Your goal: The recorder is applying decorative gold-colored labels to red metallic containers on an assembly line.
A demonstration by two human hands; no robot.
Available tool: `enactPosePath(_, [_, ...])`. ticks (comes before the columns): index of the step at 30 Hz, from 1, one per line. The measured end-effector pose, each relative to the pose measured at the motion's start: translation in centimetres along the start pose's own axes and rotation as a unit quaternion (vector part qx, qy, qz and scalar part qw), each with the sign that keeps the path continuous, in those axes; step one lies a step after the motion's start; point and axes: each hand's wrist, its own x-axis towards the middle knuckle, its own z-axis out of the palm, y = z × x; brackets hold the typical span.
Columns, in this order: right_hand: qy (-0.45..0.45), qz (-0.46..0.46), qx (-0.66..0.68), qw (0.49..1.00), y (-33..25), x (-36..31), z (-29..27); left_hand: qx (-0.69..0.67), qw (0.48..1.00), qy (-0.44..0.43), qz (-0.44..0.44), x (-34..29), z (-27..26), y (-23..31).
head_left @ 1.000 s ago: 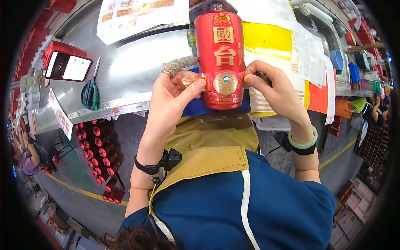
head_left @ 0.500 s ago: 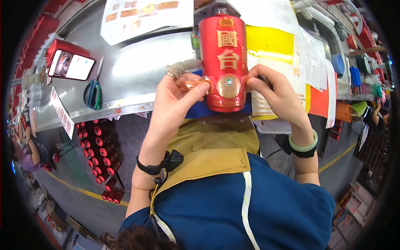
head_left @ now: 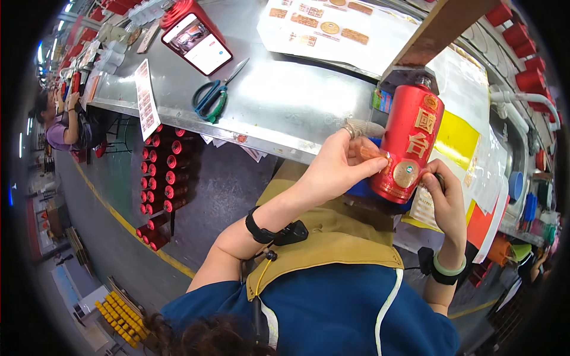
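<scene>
A red bottle (head_left: 406,142) with raised gold characters and a round gold label (head_left: 405,174) lies tilted over the bench's front edge, its neck pointing away from me. My left hand (head_left: 335,169) is at its lower left side, thumb and fingers pinching a small orange translucent strip (head_left: 374,153). One finger of that hand wears a beige wrap (head_left: 363,128). On the other side, the fingertips of my right hand (head_left: 448,199) touch the bottle's lower edge. Curled within this hand is a small dark object (head_left: 440,180), mostly hidden. Something blue (head_left: 363,188) shows beneath the bottle.
Left along the metal bench (head_left: 297,89) lie scissors (head_left: 211,101) and a phone (head_left: 197,44) propped against a red object. Label sheets (head_left: 332,26) spread behind; yellow sheets (head_left: 460,137) lie right. Red bottles (head_left: 172,178) stand below. A person (head_left: 65,127) sits far left.
The view has swung left, so bench, bottle and hands appear further right and the bottle looks slanted. Both hands keep about the same places on the bottle.
</scene>
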Motion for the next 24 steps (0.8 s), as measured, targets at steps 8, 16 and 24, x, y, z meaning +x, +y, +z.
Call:
enactPosePath(8, [0.000, 0.001, -0.016, 1.000, -0.19, 0.12, 0.03, -0.010, 1.000, 0.000, -0.001, -0.03, 0.01, 0.38])
enactPosePath(16, [-0.006, 0.017, -0.019, 1.000, -0.60, 0.03, -0.19, -0.005, 1.000, 0.006, 0.001, 0.01, 0.09, 0.18])
enactPosePath(24, [0.013, 0.008, -0.011, 1.000, 0.00, 0.42, 0.19, -0.006, 1.000, 0.001, -0.001, -0.01, 0.02, 0.54])
